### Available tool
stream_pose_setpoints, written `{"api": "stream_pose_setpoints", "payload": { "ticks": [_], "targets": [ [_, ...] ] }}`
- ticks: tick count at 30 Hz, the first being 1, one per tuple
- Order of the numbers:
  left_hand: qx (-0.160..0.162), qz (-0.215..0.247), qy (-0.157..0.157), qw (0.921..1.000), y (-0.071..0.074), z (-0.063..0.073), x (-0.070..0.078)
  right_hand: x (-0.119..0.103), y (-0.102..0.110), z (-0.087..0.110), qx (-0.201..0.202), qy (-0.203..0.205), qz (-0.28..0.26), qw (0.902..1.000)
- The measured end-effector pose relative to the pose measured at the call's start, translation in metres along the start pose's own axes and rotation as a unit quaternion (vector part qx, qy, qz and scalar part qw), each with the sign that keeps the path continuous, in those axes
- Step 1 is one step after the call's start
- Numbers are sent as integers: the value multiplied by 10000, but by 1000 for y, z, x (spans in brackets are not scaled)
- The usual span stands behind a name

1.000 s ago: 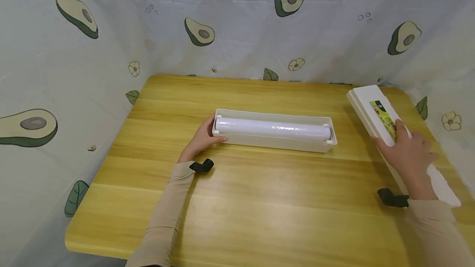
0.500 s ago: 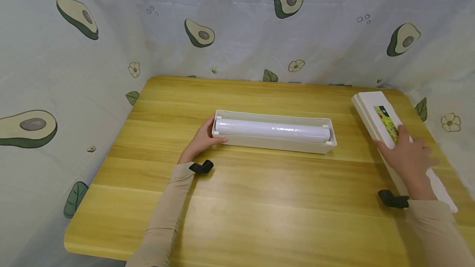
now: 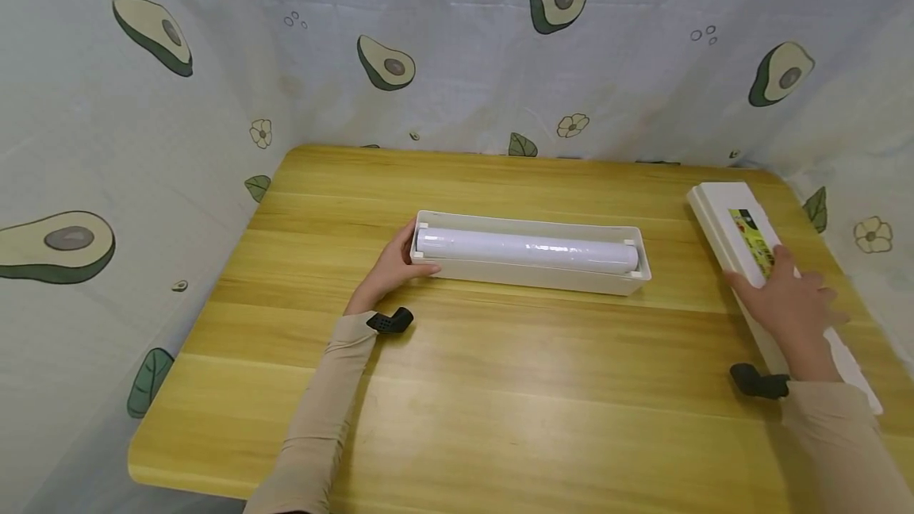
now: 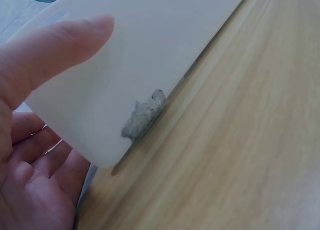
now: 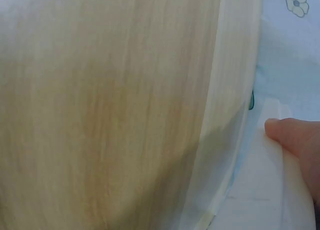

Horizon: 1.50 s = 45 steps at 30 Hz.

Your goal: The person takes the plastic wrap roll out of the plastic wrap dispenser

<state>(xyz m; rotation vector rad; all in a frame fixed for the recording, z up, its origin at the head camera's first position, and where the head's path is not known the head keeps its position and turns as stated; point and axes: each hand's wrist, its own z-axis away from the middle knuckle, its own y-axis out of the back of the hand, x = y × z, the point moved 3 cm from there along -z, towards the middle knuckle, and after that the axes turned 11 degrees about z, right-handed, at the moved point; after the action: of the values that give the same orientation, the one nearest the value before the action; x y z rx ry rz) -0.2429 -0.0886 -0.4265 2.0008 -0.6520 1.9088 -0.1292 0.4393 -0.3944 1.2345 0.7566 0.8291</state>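
Observation:
A long white open box (image 3: 528,275) stands mid-table and holds a roll of cling film (image 3: 527,250). My left hand (image 3: 391,262) grips its left end, thumb on the front wall and the other fingers behind the end. A grey patch (image 4: 142,116) sticks to the box's lower edge in the left wrist view. At the right side of the table, my right hand (image 3: 794,301) holds a long white lid (image 3: 723,203) by its edges, fingers spread across the top. The lid bears a yellow-green label (image 3: 752,240). In the right wrist view the thumb (image 5: 292,132) presses the lid's side.
The wooden table (image 3: 543,403) has rounded corners and carries the box and the lid. A white curtain (image 3: 457,38) with avocado prints hangs along its back and sides. The lid lies near the table's right edge.
My right hand has lowered the lid slightly toward the table, shifting it a little right and nearer to me. The left hand and the box have stayed in place.

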Motion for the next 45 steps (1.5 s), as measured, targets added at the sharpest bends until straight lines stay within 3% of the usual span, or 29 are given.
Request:
{"api": "stream_pose_setpoints", "payload": {
  "ticks": [8,13,25,34,45],
  "targets": [
    [31,23,93,9999,2,-1,-4,7,-7,-2,15,-17,3,10000],
    [88,18,187,9998,4,-1,-6,11,-10,-6,-180,-107,-149,9997],
    [-2,94,6,10000,2,-1,-4,18,-14,-11,-348,-205,-167,9990],
    [69,13,140,9999,3,-1,-3,17,-14,-9,-452,-268,-178,9985],
    [57,-18,-45,10000,10,-7,-22,17,-15,-9,-752,-203,-160,9968]
  ]
}}
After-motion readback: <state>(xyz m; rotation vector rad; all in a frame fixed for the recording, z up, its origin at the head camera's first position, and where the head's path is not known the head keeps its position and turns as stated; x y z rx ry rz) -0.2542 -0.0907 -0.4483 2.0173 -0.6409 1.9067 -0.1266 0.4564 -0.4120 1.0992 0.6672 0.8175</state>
